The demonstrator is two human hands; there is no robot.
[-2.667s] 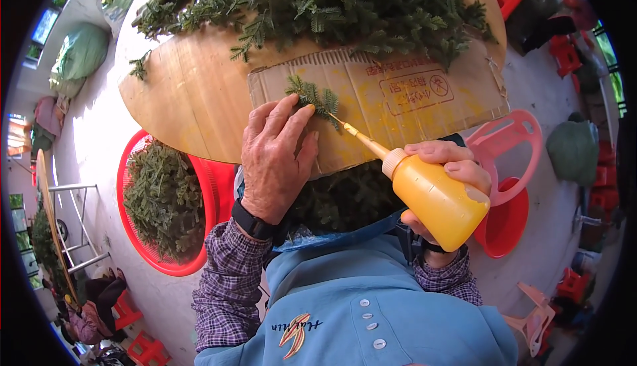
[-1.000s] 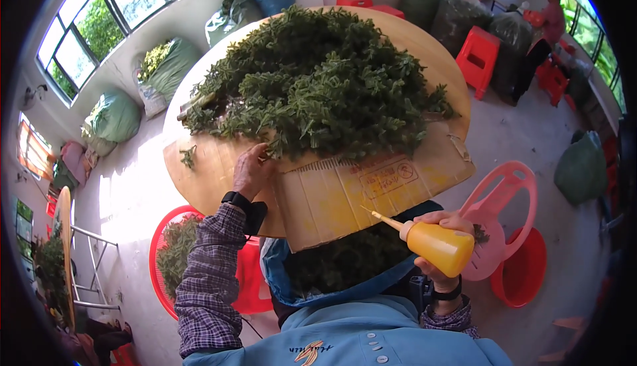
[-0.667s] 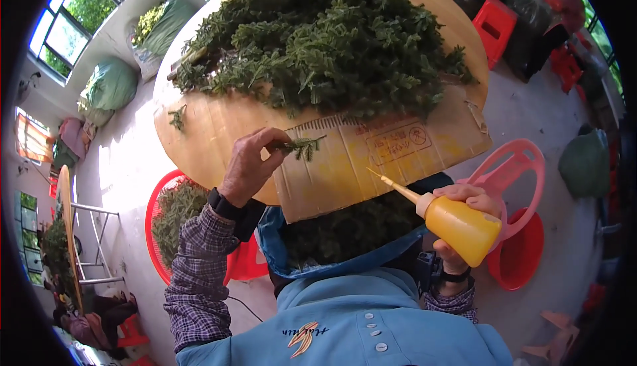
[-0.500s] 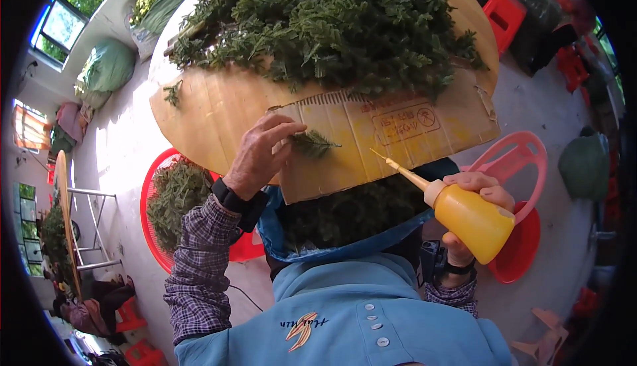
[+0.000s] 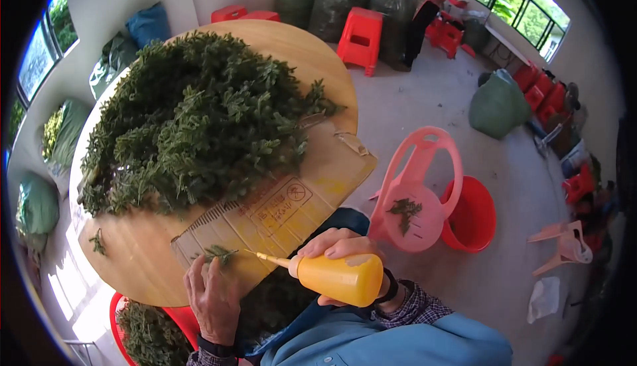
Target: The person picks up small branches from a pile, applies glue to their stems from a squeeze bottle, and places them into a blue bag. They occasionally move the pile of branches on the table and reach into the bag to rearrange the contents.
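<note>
My left hand [image 5: 213, 299] pinches the base of a small green fir-like sprig [image 5: 220, 253] over the stained cardboard sheet [image 5: 325, 167] at the edge of the round wooden table [image 5: 136, 253]. My right hand [image 5: 332, 241] is wrapped round a yellow squeeze bottle [image 5: 342, 278] with a long thin nozzle. The bottle is tilted on its side, its nozzle tip close to the free end of the sprig; I cannot tell whether they touch. Behind the cardboard lies a big heap of green sprigs [image 5: 192, 127]. One loose sprig [image 5: 97, 242] lies apart at the table's left.
A pink plastic chair [image 5: 415, 213] with a few sprigs on its seat stands at the right, beside a red bucket [image 5: 481, 217]. A red basket of greenery [image 5: 149, 333] is below the table at left. Red stools [image 5: 361, 37] and full sacks [image 5: 499, 104] line the walls.
My view has swung to the right, so the table sits farther left. The bottle has tipped closer to level, and its nozzle tip has come nearer the sprig. Both hands keep their holds.
</note>
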